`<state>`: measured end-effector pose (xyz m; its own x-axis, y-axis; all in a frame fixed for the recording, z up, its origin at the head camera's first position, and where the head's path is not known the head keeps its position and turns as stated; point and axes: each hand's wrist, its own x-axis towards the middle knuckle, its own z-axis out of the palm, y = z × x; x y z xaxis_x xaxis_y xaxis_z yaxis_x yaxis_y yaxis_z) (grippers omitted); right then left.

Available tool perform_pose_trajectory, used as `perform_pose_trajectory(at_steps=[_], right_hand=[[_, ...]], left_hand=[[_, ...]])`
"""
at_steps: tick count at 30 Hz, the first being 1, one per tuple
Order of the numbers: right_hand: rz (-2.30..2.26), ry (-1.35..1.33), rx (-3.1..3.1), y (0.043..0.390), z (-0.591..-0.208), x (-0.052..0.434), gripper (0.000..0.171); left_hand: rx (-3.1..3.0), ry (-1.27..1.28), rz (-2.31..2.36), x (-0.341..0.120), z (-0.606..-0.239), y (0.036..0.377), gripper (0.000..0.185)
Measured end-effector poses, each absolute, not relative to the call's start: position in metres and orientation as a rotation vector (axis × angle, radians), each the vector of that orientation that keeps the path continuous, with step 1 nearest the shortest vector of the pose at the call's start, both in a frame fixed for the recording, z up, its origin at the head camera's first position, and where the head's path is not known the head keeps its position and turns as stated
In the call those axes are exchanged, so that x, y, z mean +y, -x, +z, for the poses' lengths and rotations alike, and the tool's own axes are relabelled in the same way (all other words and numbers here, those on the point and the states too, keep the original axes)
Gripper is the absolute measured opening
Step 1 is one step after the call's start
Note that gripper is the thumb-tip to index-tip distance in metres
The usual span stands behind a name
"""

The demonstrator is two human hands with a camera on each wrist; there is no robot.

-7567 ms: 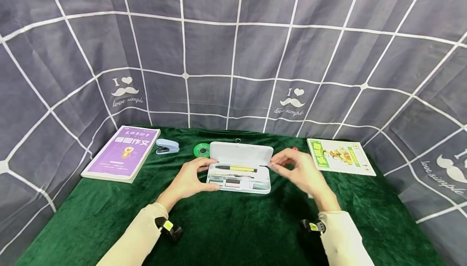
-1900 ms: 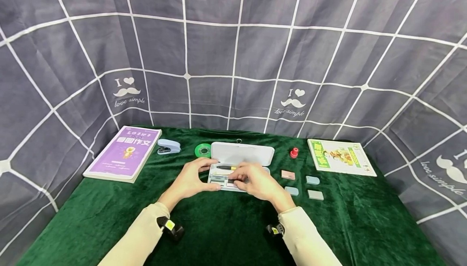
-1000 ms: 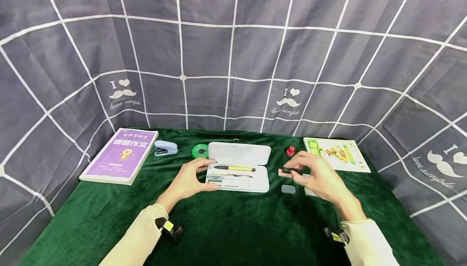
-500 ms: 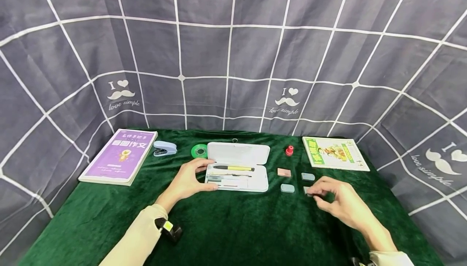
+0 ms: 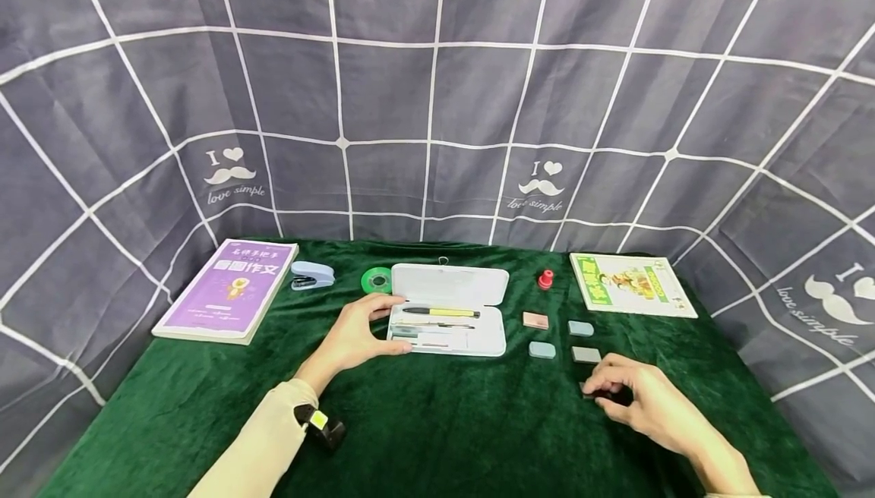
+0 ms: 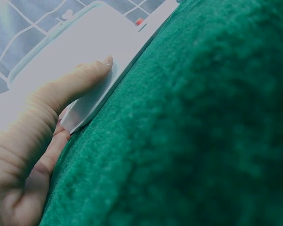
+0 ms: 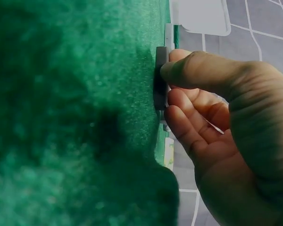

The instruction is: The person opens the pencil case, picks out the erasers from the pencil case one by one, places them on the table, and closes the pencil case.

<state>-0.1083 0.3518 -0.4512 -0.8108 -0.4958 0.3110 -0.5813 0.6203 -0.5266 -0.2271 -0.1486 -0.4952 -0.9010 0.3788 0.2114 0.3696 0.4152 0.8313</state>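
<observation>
Cream long sleeves (image 5: 256, 445) — a small black wrist device (image 5: 320, 425) with a yellow-green patch — and bare hands.

Both hands low, fingers (image 5: 601, 386) curled

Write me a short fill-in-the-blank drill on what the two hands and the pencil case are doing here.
1. The left hand holds the left end of the open white ____.
2. The right hand pinches a small dark ____ against the green cloth.
3. Inside the pencil case lies a pen with a ____ barrel.

Missing words: pencil case; eraser; yellow
</observation>
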Motion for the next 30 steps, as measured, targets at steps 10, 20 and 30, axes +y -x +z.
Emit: perform_pose_trajectory(at_steps=[10,20,30], right_hand=[[1.057,-0.854,-2.624,0.127,-0.420,0.327,0.040],[1.364,-0.936,-2.446,0.172,-0.388,0.258,0.040],[1.475,-1.035,-2.407,0.197,-0.394,0.184,0.032]], left_hand=[[2.648,-0.686,1.529,-0.148,-0.494,0.226,0.082],[2.652,-0.659,1.530,-0.147,-0.494,0.225,0.083],[2.641,-0.649,1.536,-0.146,-0.493,0.226,0.082]])
